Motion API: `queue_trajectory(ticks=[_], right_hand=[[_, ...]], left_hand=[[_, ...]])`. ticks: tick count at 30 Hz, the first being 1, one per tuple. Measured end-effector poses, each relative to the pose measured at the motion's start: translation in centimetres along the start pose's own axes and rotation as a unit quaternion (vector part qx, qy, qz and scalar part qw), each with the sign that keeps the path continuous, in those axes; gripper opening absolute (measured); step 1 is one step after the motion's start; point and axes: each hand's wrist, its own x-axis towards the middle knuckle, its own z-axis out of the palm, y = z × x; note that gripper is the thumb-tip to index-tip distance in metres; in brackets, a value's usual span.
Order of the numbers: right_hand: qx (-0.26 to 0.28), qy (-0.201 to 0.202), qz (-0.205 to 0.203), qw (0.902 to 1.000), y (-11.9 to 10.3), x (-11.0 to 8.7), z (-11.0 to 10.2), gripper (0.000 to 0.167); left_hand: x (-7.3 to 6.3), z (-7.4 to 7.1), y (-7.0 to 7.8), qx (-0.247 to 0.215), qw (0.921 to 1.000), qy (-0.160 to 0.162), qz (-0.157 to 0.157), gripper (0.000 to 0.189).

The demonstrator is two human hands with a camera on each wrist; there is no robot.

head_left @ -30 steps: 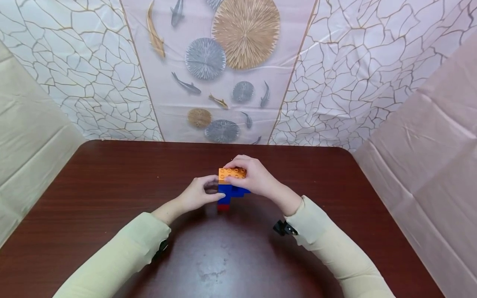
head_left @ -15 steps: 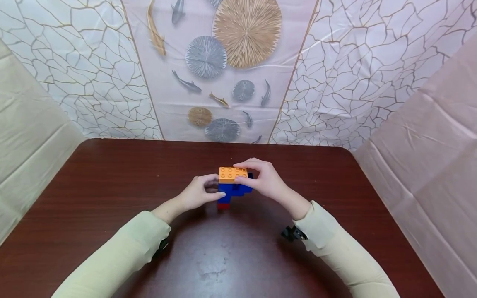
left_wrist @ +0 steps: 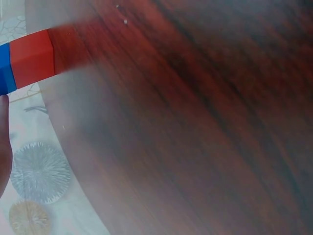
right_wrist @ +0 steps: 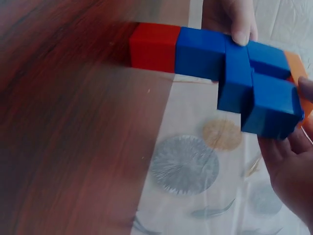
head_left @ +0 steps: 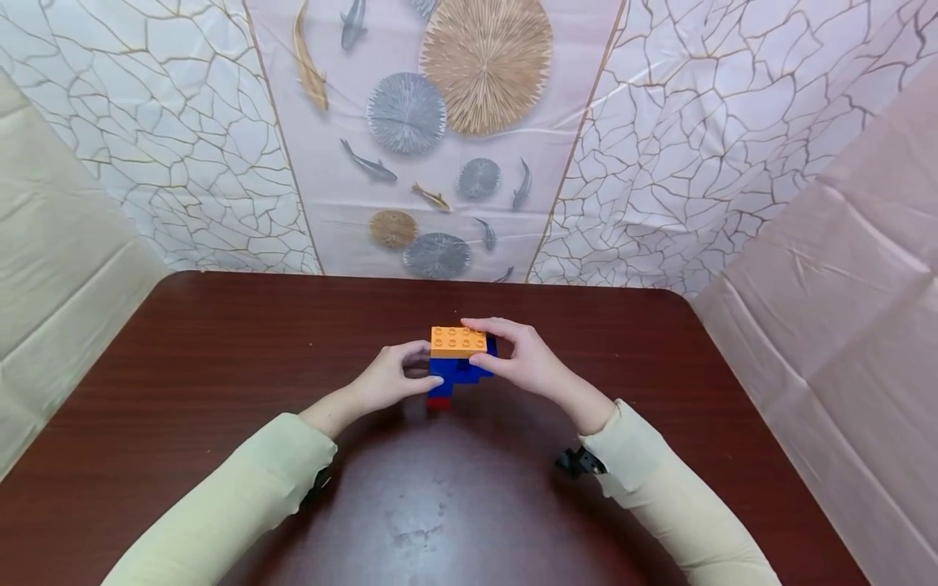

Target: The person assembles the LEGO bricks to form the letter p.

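Note:
A stack of toy building bricks stands upright on the table. Its base is a red brick (head_left: 440, 403), with blue bricks (head_left: 442, 377) above and an orange studded brick (head_left: 449, 343) lying flat on top. Some blue bricks jut out sideways under the orange one, plain in the right wrist view. My left hand (head_left: 384, 379) grips the blue part from the left, thumb in front. From the right, my right hand (head_left: 533, 363) pinches the orange brick's right end between thumb and fingers. The left wrist view shows the red brick (left_wrist: 32, 59) and a finger (left_wrist: 4, 147).
The dark brown wooden table (head_left: 256, 350) ends at a far edge against a patterned cloth backdrop (head_left: 440, 163). Plain cloth walls (head_left: 828, 301) rise at both sides. A small black device (head_left: 579, 461) sits at the right sleeve cuff.
My right hand has slid rightward along the orange brick to its right end, uncovering more studs and the blue brick behind. The left hand and the stack have stayed nearly in place.

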Motion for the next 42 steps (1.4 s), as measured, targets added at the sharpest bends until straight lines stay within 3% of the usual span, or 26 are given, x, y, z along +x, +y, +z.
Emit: queue_trajectory(ticks=[7, 13, 19, 23, 29, 36, 42], right_hand=[[0.051, 0.005, 0.034, 0.9981, 0.9, -0.3, -0.2, 0.046], [0.049, -0.002, 0.044, 0.9978, 0.7, -0.1, -0.2, 0.046], [0.037, -0.021, 0.048, 0.9979, 0.3, -0.1, -0.3, 0.049], [0.036, -0.018, 0.054, 0.9978, 0.3, 0.0, -0.4, 0.05], [0.048, 0.037, 0.06, 0.9964, 0.3, 0.3, -1.0, 0.047], [0.053, 0.11, 0.097, 0.9878, 0.5, 0.8, -2.1, 0.04], [0.045, 0.146, 0.145, 0.9776, 1.2, 1.7, -2.0, 0.036]], left_hand=[[0.0, 0.5, -0.5, -0.009, 0.9998, 0.007, -0.016, 0.04], [-0.2, 0.7, -1.0, 0.043, 0.9984, 0.002, -0.036, 0.041], [-0.5, 0.8, -2.6, 0.124, 0.992, -0.026, 0.003, 0.034], [-0.5, 0.9, -2.7, 0.135, 0.99, -0.037, 0.019, 0.029], [-0.5, 1.6, -1.3, 0.122, 0.9915, -0.047, 0.006, 0.033], [-0.5, 2.5, -0.1, 0.092, 0.9949, -0.034, 0.024, 0.042], [-1.1, 3.1, 0.3, 0.082, 0.9951, -0.042, 0.035, 0.084]])
